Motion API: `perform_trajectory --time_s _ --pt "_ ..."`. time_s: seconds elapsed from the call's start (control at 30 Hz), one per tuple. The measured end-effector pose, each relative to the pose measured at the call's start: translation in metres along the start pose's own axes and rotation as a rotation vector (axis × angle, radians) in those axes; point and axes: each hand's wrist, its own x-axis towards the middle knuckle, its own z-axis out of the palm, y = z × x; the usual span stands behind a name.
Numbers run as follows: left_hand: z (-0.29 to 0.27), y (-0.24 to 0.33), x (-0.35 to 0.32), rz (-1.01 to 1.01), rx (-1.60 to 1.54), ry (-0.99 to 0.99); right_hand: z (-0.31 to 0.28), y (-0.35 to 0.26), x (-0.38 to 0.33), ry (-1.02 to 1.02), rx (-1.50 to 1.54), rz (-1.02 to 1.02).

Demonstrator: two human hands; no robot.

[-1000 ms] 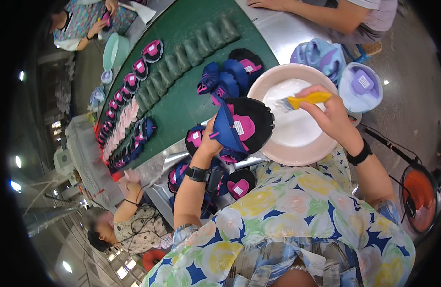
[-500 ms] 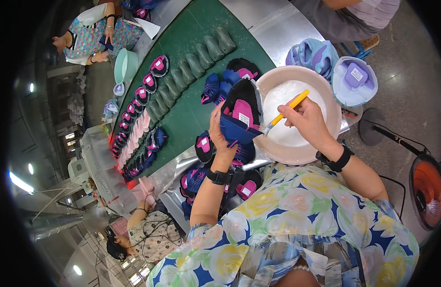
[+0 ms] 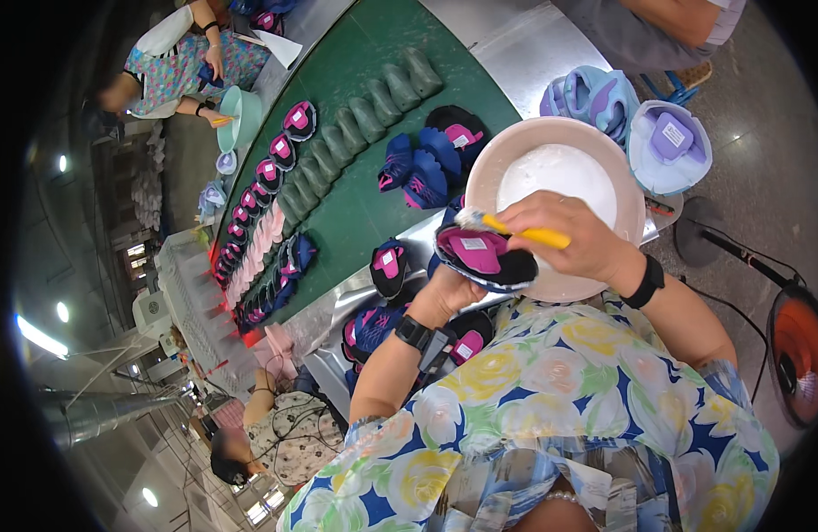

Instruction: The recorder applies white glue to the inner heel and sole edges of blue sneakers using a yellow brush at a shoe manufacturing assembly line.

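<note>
My left hand (image 3: 450,290) holds a dark blue shoe upper (image 3: 481,257) from below, its pink lining and white label facing up. In my right hand (image 3: 573,232) is a paintbrush (image 3: 549,237) with a yellow handle. Its pale bristles lie at the upper's far left rim; whether they touch it I cannot tell. Just beyond my right hand stands a pale pink basin (image 3: 637,182) with white liquid (image 3: 551,177) in it. More blue and pink shoe uppers (image 3: 424,182) lie past my left hand, and others (image 3: 373,326) are heaped beside my left wrist.
Rows of grey-green shoe-shaped forms (image 3: 351,130) and uppers (image 3: 267,175) line the green conveyor (image 3: 373,53). Lilac-blue uppers (image 3: 670,146) sit right of the basin. A fan-shaped heater (image 3: 799,355) stands at right. Co-workers are at far left (image 3: 191,62), lower left (image 3: 289,434) and top right.
The upper has tipped from upright to opening-up and come nearer me. My right hand has brought the brush left from over the basin to the upper's rim.
</note>
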Motion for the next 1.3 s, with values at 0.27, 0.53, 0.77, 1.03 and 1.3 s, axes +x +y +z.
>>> perform_trajectory --time_s 0.27,0.53,0.77,1.03,1.3 --pt "0.012 -0.016 0.000 0.011 -0.076 0.023 0.012 0.012 0.008 -0.175 -0.111 0.058" --pt "0.026 -0.013 -0.013 0.425 0.397 0.254 -0.002 0.017 0.018 -0.284 0.032 0.577" --pt "0.030 0.011 -0.031 0.413 0.352 0.199 0.005 0.005 0.021 -0.098 -0.076 0.130" --pt "0.031 0.012 -0.042 0.556 0.371 0.179 -0.003 -0.003 0.016 -0.283 -0.202 0.046" --pt "0.001 0.022 -0.044 0.930 0.698 0.285 0.004 0.001 0.025 -0.238 -0.140 0.412"
